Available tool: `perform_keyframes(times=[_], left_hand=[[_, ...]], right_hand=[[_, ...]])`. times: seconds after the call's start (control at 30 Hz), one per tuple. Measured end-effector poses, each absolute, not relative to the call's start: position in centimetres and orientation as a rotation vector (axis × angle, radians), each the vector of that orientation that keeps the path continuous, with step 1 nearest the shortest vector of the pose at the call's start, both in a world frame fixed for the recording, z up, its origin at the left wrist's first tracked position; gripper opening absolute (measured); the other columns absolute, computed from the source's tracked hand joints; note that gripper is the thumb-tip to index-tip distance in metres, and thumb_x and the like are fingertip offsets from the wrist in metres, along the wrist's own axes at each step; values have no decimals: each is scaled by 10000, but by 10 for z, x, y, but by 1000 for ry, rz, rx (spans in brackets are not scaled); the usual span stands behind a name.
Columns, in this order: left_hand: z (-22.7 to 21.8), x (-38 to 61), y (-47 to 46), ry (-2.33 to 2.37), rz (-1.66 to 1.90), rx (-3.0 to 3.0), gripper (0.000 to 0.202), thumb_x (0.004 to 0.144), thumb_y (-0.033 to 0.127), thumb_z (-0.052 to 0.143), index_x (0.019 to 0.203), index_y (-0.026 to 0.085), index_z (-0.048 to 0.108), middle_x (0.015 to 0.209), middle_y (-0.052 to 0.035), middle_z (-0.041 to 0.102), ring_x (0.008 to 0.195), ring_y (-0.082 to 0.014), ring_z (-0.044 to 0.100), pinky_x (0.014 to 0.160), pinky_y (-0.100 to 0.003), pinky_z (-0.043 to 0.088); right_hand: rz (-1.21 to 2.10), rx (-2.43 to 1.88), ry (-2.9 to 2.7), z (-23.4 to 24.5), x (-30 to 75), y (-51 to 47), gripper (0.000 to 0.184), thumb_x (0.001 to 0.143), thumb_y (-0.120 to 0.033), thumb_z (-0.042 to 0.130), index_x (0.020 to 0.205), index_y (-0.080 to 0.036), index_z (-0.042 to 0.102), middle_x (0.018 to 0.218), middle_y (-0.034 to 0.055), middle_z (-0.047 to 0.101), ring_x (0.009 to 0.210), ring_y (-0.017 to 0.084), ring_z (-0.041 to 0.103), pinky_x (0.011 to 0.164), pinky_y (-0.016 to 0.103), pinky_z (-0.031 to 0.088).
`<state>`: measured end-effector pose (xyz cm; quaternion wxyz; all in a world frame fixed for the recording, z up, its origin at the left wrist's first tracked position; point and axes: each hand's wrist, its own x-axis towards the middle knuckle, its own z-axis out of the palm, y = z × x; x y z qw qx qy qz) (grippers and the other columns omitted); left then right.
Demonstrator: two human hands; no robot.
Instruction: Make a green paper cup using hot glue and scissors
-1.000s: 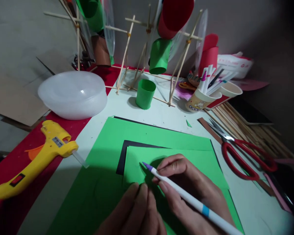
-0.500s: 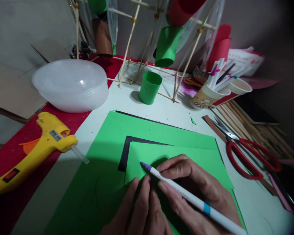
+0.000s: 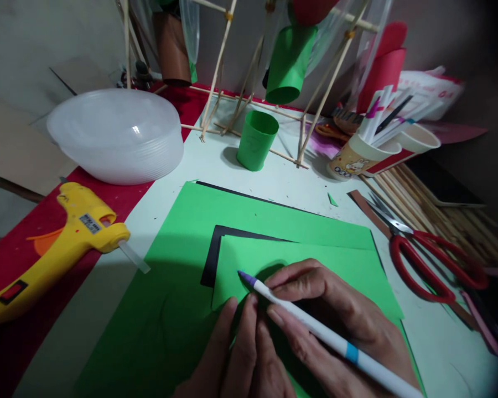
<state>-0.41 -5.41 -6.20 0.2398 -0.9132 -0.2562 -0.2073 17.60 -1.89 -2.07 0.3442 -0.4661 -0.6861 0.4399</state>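
A white marker (image 3: 311, 326) with a purple tip and a blue band is pinched between the thumb and fingers of my right hand (image 3: 344, 326). Its tip meets a smaller green paper sheet (image 3: 327, 254), near that sheet's left end. My left hand (image 3: 244, 354) has its fingers bunched together at the near edge of this sheet, holding it; my fingers cover part of that edge. Beneath lie a black paper piece (image 3: 211, 260), showing as an L-shaped strip, and a larger green sheet (image 3: 166, 309).
Left are a yellow glue gun (image 3: 83, 221) and stacked translucent bowls (image 3: 120, 143). A green paper cup (image 3: 255, 146) stands before a stick frame (image 3: 301, 149). Red-handled scissors (image 3: 423, 265), a cup of markers (image 3: 352, 157) and wooden sticks (image 3: 435, 213) are at right.
The view has shifted slightly, so background things sit a little higher and those at right sit further right. Both hands and the marker keep almost the same pose on the paper.
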Motion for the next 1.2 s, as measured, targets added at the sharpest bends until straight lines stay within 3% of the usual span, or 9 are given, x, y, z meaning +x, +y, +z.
perform_keyframes(times=[0.3, 0.67, 0.93, 1.2], left_hand=[[-64, -4, -58, -719, -537, -2494, 107, 956, 194, 536, 968, 144, 629, 991, -21, 676, 961, -193, 707, 1035, -392, 548], [-57, -4, -56, -719, -519, -2509, 95, 953, 184, 534, 945, 143, 620, 986, -22, 676, 930, -190, 716, 896, -325, 624], [-57, -3, -62, -830, -525, -2512, 119, 968, 198, 520, 955, 140, 623, 1047, -31, 677, 1005, -190, 703, 1054, -370, 530], [-56, -4, -60, -766, -464, -2519, 117, 960, 182, 516, 965, 135, 623, 1045, -41, 689, 973, -206, 716, 947, -361, 599]], right_hand=[[1147, -1209, -1803, -21, 178, -20, 127, 892, -127, 632, 942, -244, 628, 938, -6, 703, 836, 132, 721, 680, 179, 595], [1121, -1199, -1841, -21, 181, -21, 130, 890, -119, 615, 949, -234, 633, 948, -1, 710, 835, 127, 720, 670, 172, 593], [1108, -1220, -1832, -21, 179, -19, 124, 876, -116, 643, 928, -229, 638, 943, -8, 714, 822, 113, 717, 692, 158, 586], [1068, -1217, -1837, -22, 180, -19, 143, 851, -109, 685, 922, -226, 642, 922, -20, 719, 801, 98, 710, 706, 145, 574]])
